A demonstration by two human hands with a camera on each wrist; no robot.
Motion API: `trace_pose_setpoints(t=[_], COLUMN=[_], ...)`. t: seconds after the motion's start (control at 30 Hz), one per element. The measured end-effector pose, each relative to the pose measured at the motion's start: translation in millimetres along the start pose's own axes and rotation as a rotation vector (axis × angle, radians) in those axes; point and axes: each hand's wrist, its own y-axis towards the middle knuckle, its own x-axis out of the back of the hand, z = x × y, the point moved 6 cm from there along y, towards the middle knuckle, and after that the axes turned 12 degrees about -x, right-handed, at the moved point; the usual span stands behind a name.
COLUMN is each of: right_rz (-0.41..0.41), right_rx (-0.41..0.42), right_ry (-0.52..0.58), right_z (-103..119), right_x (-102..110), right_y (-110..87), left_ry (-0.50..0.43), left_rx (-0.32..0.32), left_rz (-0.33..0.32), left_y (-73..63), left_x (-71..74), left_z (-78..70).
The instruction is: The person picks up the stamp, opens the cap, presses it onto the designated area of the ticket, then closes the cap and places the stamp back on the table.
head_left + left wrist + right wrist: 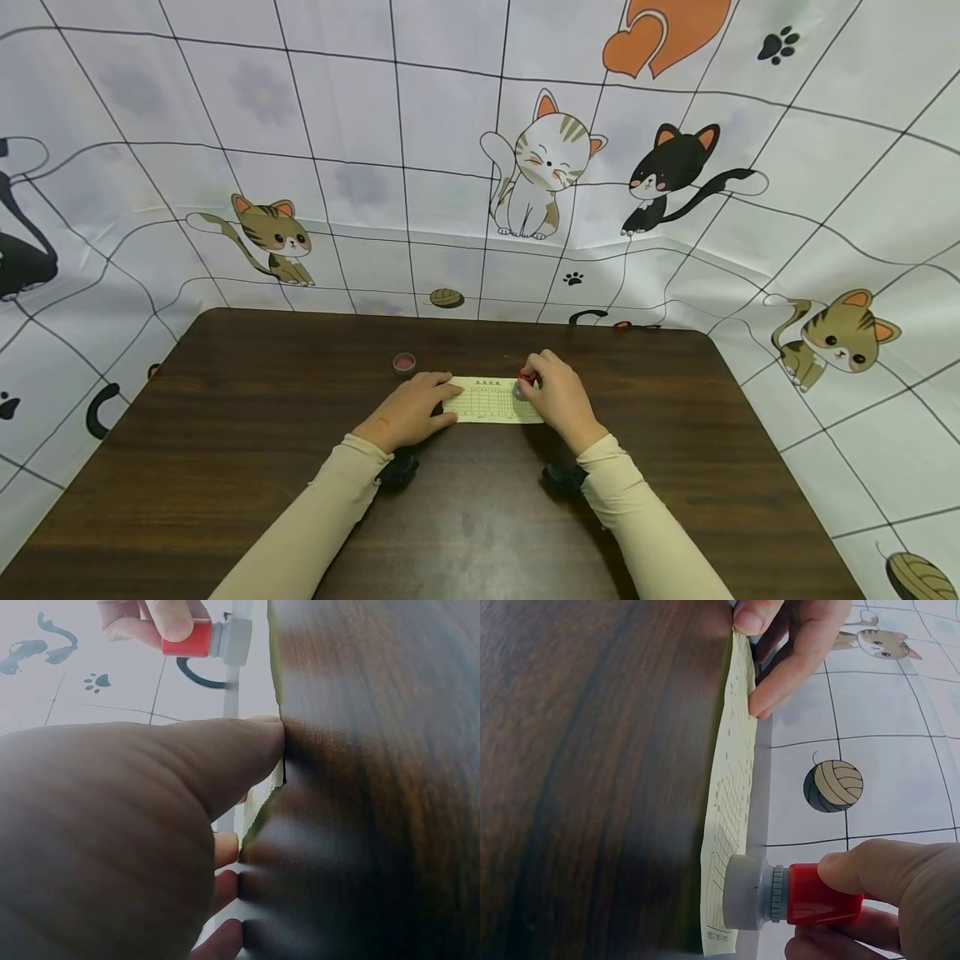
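Note:
A yellow printed slip of paper (483, 400) with a ruled grid lies flat on the table. At its left end my left hand (411, 410) rests with thumb and fingers spread, the fingertips pressing the slip. My right hand (558, 400) pinches the red handle of a stamp (825, 894) between thumb and fingers. The stamp's grey round base (744, 892) faces the right part of the slip; whether it touches the paper I cannot tell. Beyond my left hand sits a small round container (403, 362) with a dark red inside.
The dark brown wooden table (480, 517) ends at a back edge against a white sheet (360, 175) printed with grid lines and cartoon cats. The sheet also hangs along both sides. Black devices (564, 478) are worn under both wrists.

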Motion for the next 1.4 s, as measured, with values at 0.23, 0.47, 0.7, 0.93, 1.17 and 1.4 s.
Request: trace_pose_setpoints(t=[0.23,0.47,0.7,0.93,1.17,1.4], right_rz=[-0.002,0.005,0.006,0.008,-0.001,0.014], right_rx=[-0.006,-0.015,-0.016,-0.019,-0.016,-0.039], right_ry=[-0.005,0.005,0.008,0.001,0.009,0.025], right_z=[0.3,-2.5,-3.1,-1.2,-0.9,-3.0], right_x=[0.3,-2.1,-2.8,-2.1,-1.6,-1.5], right_y=[0.4,-0.6,-0.6,-2.8,-2.5,-0.9], left_ry=[0.002,-0.002,0.000,-0.002,-0.003,-0.004], left_rx=[-0.003,-0.005,-0.001,-0.001,0.012,0.012], left_rz=[0.001,-0.007,-0.009,-0.010,-0.005,-0.007], left_y=[0.6,-0.5,-1.3,-1.2,-1.3,-1.3], left_x=[0.3,-0.5,-1.2,-2.1,-1.4,0.4], left_z=[0.8,0.7,0.6,0.1,0.3,0.0])
